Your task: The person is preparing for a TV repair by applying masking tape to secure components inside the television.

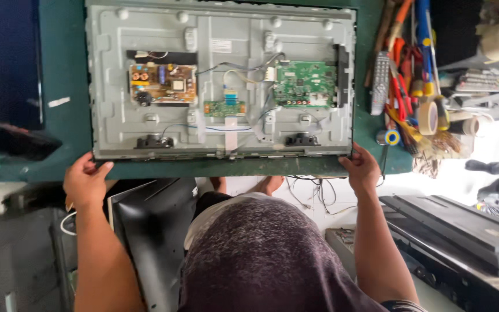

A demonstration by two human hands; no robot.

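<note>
A flat television panel [116, 110] lies back side up on a green workbench [64, 69], its rear cover off. On its grey metal back sit a brown power board [163, 84], a green main board [304, 85] and a small green strip board [224, 108], joined by thin wires. My left hand [85, 179] grips the panel's near left corner. My right hand [362, 167] grips the near right corner. Two black speakers [154, 141] sit along the near edge.
Screwdrivers, pliers, tape rolls [427, 115] and a grey remote [380, 84] crowd the bench's right end. A black rear cover [157, 231] leans below the bench at left. Black flat devices [463, 237] are stacked at right. Loose cables [313, 193] lie on the floor.
</note>
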